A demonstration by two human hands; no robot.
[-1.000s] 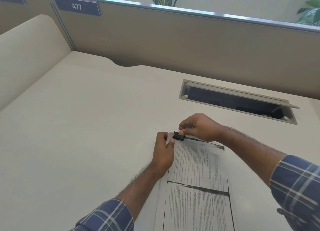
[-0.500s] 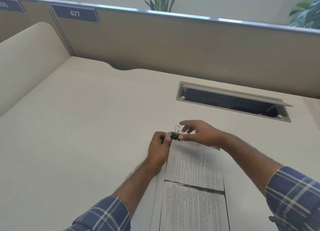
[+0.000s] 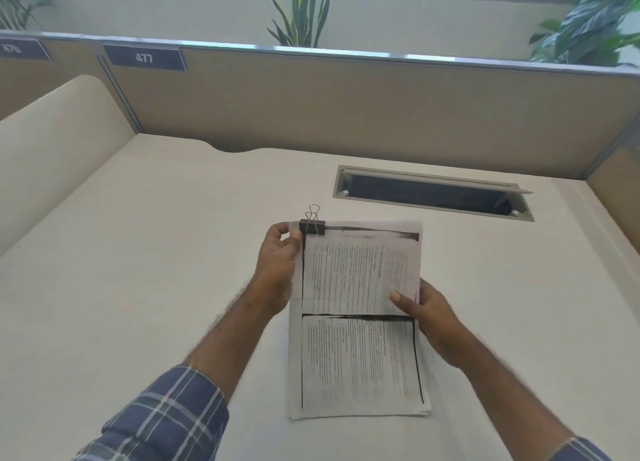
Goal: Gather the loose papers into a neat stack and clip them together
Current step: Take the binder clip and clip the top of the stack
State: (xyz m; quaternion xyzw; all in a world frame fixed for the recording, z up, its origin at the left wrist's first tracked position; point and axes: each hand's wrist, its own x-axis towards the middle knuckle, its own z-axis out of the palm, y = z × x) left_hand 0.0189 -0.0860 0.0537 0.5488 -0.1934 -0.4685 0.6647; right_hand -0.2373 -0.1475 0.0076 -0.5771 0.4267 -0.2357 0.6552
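So the paper stack (image 3: 356, 318) sits just in front of the cable slot (image 3: 433, 194) that's cut into the worktop (image 3: 173, 253), and it looks pretty much squared up, with only a few sheet edges peeking out at the near end. The black binder clip (image 3: 312, 226) is biting the stack's far left corner, the corner on the side away from the slot's long opening, with its wire handles sticking up and not folded down yet. The left hand (image 3: 277, 266) has its fingers (image 3: 290, 234) closed on that same corner right beside the clip, thumb on top, I'd guess to keep the sheets from sliding while the clip settles. The right hand (image 3: 429, 315) grips the stack's right edge about halfway down, thumb flat on the printed face and the other fingers tucked under where I can't see them, so the stack seems lifted or at least steadied from both sides, probably to check that everything is held. Honestly it reads like the job's basically done bar folding the handles. As for writing: the pages are dense photocopied text with dark scan borders, way too blurry to read. Up on the partition (image 3: 346, 107) behind the slot there's a blue tag (image 3: 144, 58) saying 477, and a second tag (image 3: 20, 48) further left, maybe 476, but that one's smeared.
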